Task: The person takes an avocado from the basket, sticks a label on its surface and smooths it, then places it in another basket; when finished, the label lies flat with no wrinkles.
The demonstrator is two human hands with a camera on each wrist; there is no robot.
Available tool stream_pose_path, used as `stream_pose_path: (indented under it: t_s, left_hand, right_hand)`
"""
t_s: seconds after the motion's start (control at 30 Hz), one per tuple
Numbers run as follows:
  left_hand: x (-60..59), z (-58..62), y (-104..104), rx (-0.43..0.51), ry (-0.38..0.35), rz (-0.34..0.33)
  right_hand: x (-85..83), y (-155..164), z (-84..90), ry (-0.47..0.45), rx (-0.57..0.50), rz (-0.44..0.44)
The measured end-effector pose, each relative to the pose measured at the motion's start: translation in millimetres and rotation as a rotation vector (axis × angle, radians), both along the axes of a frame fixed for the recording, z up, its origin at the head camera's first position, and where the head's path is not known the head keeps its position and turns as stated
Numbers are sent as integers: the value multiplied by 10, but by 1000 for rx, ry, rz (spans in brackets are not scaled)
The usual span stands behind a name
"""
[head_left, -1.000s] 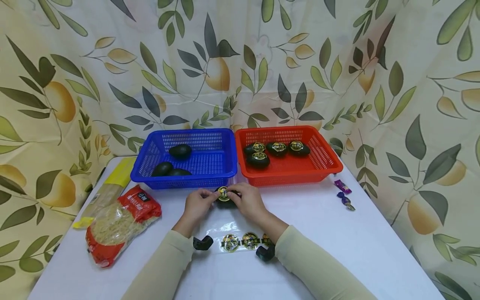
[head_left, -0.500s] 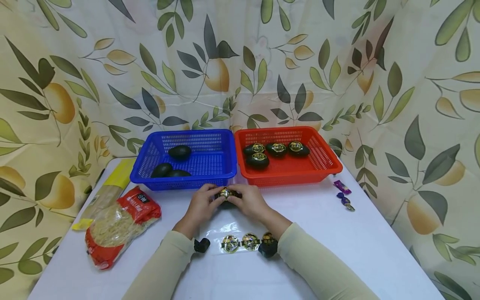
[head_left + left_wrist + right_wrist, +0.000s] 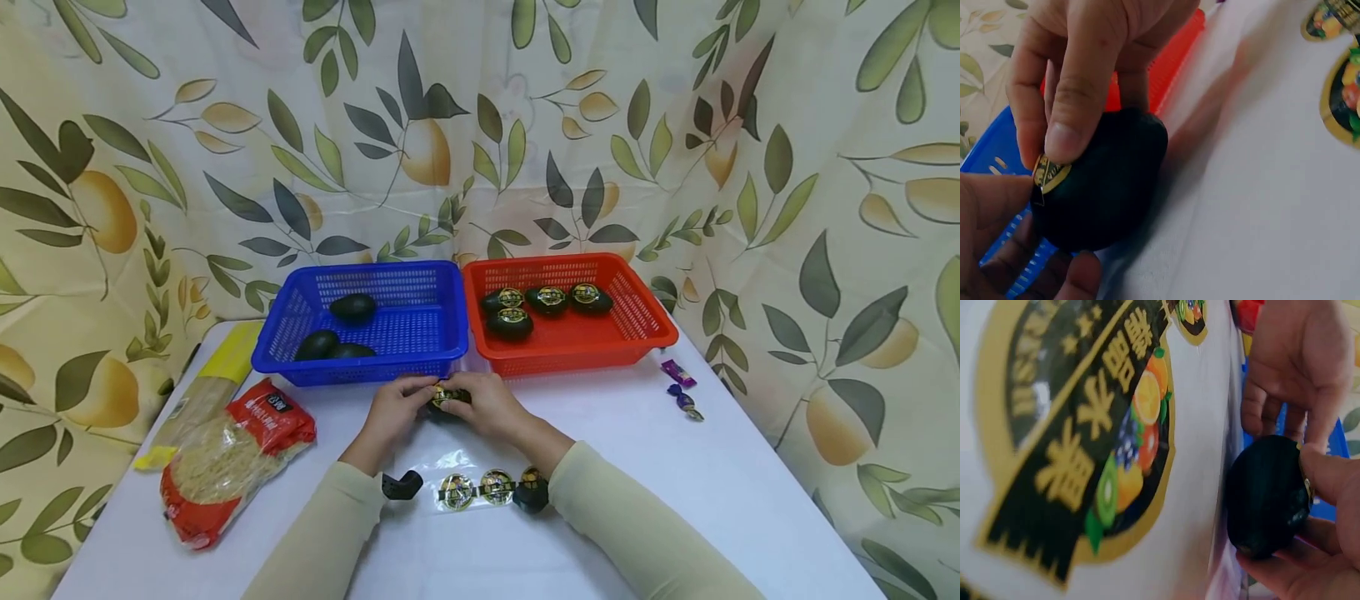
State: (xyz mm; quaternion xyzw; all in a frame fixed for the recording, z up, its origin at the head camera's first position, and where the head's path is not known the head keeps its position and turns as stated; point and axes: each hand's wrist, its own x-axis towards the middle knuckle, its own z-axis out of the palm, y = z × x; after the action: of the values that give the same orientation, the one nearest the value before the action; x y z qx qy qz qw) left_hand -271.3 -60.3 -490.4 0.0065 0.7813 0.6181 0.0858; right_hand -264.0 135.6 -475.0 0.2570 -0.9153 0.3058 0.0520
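White table (image 3: 675, 467): left hand (image 3: 392, 410) and right hand (image 3: 489, 403) are gripping an avocado (image 3: 447, 400), pressing down its gold sticker (image 3: 1049, 175); next comes smoothing the edges.

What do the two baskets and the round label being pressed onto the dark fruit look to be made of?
Blue basket and red basket: apparently moulded plastic, going by the uniform colour and perforated grid walls. The label on the dark fruit: a thin adhesive sticker, probably foil or glossy printed film, given its gold sheen; which one cannot be told. Both hands hold the fruit.
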Motion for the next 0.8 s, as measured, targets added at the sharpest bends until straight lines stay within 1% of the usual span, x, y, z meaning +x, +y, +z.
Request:
stream_pose_path:
  t_s: [0.13,0.23,0.33,0.43,0.53,0.63,0.73,0.8]
  left_hand:
    - [4,24,4,35,-81,45]
    - [33,36,9,46,-111,77]
    - [71,53,9,23,-90,106]
    - [100,66,1,-39,-38,122]
    - [122,66,-19,-91,-1,118]
    - [145,69,-52,-129,16,105]
    - [153,59,-76,-94,0,108]
    - [144,44,-75,-32,-40,113]
  right_hand:
    - [-8,-34,16,-65,4,-14]
    - [-9,-45,26,-95,26,-32]
    - [-18,-66,37,-102,52,-27]
    - [-36,-99,56,-103,82,-14]
    - [-66,-131,75,-115,113,-2]
    - [-96,-137,72,-151,108,8]
    - [-88,-71,78,-224,62,23]
    - [-42,32,106,-281,28,47]
